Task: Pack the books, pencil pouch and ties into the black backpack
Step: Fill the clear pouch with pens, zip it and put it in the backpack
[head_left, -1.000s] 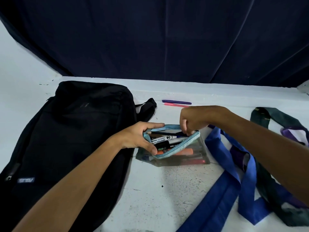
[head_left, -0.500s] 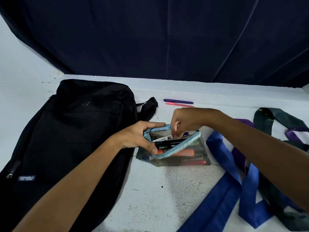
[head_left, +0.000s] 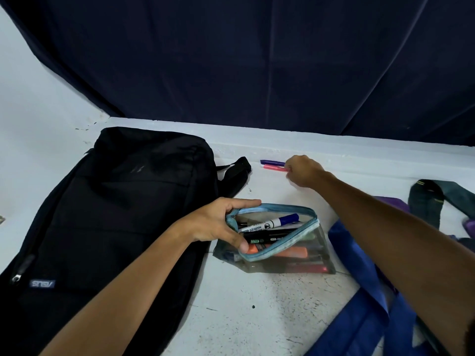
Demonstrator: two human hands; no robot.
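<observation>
Backdrop: dark navy curtain (head_left: 257,60) hangs behind a white table (head_left: 257,317).
Backpack: black backpack (head_left: 102,214) lies flat at 9 o'clock, zipped as far as can be seen.
Pencil pouch: clear pencil pouch (head_left: 288,250) with blue zipper trim sits at centre, mouth open, markers and highlighters inside.
Left hand: left hand (head_left: 218,224) pinches the pouch's left rim, fingers closed on it.
Right hand: right hand (head_left: 304,170) is at 12 o'clock, fingers curled onto the pink pen (head_left: 275,167); the purple pen (head_left: 271,162) lies just behind it.
Ties: blue tie (head_left: 359,291) at 4 o'clock, dark green tie (head_left: 426,199) at 2 o'clock, purple tie (head_left: 393,204) between, all on the table.
</observation>
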